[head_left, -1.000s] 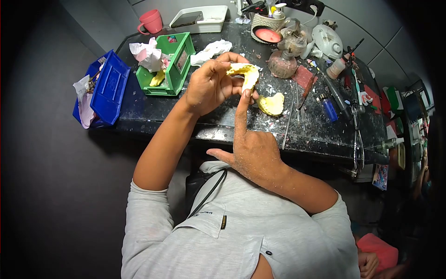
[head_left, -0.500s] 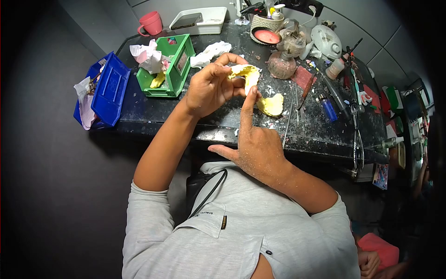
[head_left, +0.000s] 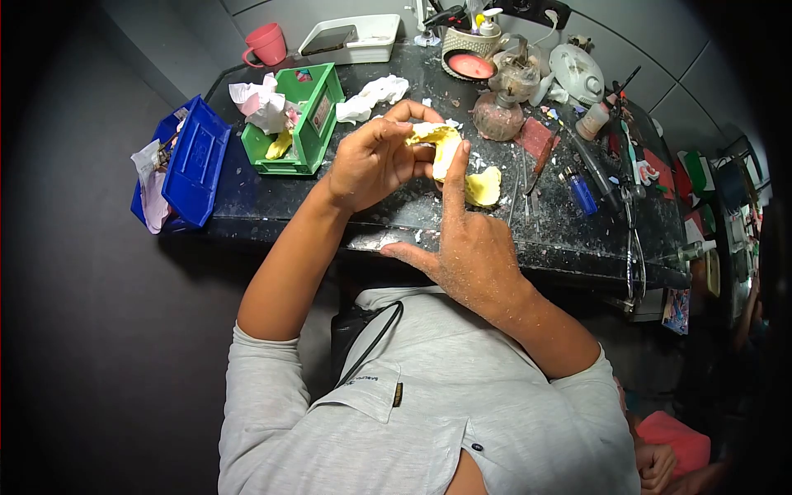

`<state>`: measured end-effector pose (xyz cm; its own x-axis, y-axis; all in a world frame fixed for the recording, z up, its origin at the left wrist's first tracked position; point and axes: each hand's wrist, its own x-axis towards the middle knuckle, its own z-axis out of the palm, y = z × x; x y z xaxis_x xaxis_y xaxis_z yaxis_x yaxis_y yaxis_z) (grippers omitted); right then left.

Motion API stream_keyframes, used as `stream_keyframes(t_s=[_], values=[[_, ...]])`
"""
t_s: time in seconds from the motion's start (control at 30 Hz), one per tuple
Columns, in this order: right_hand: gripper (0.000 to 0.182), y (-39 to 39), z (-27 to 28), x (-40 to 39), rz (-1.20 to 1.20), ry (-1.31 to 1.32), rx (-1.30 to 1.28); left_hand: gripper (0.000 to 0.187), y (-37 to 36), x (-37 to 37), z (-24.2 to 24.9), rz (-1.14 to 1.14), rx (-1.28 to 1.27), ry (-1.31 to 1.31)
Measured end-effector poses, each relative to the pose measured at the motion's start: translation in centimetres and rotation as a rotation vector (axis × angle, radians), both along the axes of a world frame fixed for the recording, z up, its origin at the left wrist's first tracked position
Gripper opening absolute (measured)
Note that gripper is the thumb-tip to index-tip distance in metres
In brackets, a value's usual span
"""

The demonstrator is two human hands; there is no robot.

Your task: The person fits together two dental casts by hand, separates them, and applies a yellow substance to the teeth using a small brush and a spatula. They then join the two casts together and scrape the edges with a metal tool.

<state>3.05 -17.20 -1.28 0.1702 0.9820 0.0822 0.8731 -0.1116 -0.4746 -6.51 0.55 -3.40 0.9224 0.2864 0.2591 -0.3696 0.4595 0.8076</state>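
Observation:
My left hand (head_left: 371, 157) is closed on a yellow, arch-shaped dental cast (head_left: 445, 147), gripping its left side between thumb and fingers above the bench. My right hand (head_left: 478, 252) holds nothing. Its index finger points up and lies along the cast's right side, the thumb reaches out to the left, and the other fingers curl under. Pale dust coats this hand. On the bench behind the right index finger lies a second yellow cast piece (head_left: 484, 187), partly covered by that finger.
Left stand a green bin (head_left: 326, 124) with crumpled paper and a tilted blue bin (head_left: 196, 165). To the right are a glass spirit lamp (head_left: 498, 120), a blue lighter (head_left: 582, 194) and several hand tools. Behind are a pink mug (head_left: 266, 45) and white tray (head_left: 375, 49). Another person's hand (head_left: 656, 469) shows lower right.
My right hand has shifted slightly to the right, its index finger moving from the cast's lower front to its right side. My left hand still holds the cast in about the same place.

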Motion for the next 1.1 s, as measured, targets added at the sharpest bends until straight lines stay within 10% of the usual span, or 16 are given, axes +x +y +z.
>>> stream_keyframes(t_s=[1.1], values=[[0.134, -2.1, 1.5, 0.5, 0.192, -0.105, -0.007, 0.055, -0.5, -0.3, 1.2, 0.033, 0.119, 0.211]])
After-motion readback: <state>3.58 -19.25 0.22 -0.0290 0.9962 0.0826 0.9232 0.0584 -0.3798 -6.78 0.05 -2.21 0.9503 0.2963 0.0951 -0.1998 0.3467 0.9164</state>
